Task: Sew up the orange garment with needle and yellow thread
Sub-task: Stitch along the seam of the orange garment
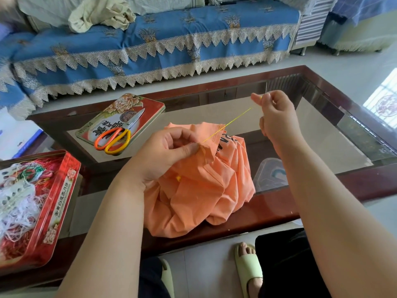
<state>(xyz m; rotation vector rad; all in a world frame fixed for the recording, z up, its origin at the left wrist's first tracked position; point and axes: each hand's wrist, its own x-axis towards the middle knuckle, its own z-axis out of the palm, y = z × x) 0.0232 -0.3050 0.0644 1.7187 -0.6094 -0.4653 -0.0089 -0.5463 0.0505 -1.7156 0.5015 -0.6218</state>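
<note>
Your left hand [169,151] pinches the seam of the orange garment [202,186] on the table edge, and the yellow thread [232,123] runs taut from there up-right — away from the garment — to your right hand [272,112], pinching the needle [266,88]

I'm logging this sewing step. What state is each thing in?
Thread: taut, from garment to right hand.
Garment: bunched on the table edge, gripped by left hand.
Right hand: pinching the needle, raised.
Scissors: closed, lying on the lid.
Tin: open, full of tangled threads.
</note>
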